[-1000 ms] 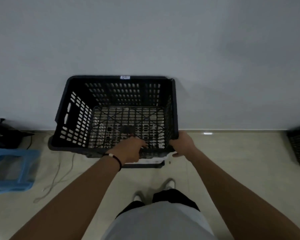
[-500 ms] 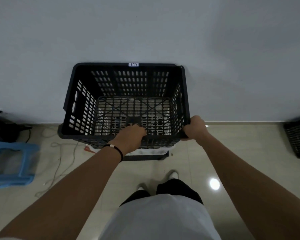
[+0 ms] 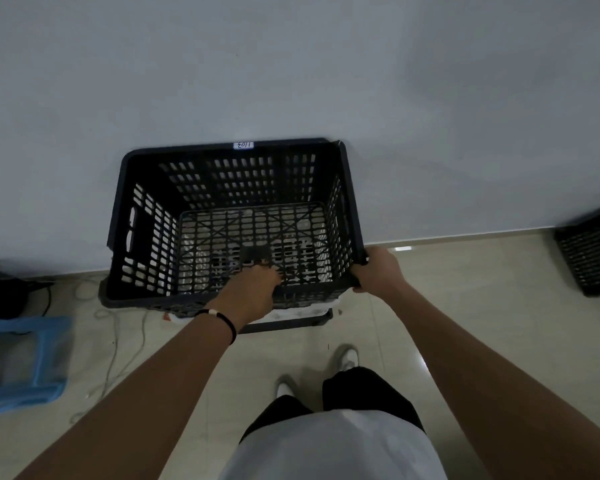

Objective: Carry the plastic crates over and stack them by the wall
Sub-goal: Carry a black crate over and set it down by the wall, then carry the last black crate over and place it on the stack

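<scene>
Beside held crate [image 3: 236, 188]: blue stool [image 3: 21, 362], floor cables [image 3: 118, 341], second crate [image 3: 591, 258].

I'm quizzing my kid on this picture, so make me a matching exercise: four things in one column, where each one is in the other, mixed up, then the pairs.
Things:
1. black crate
2. blue stool
3. right hand
4. second dark crate

Places:
A. on the floor at the far right edge
B. gripping the crate's near right corner
C. against the wall, in the middle
D. on the floor at the left edge

Pairs: 1-C, 2-D, 3-B, 4-A
</scene>
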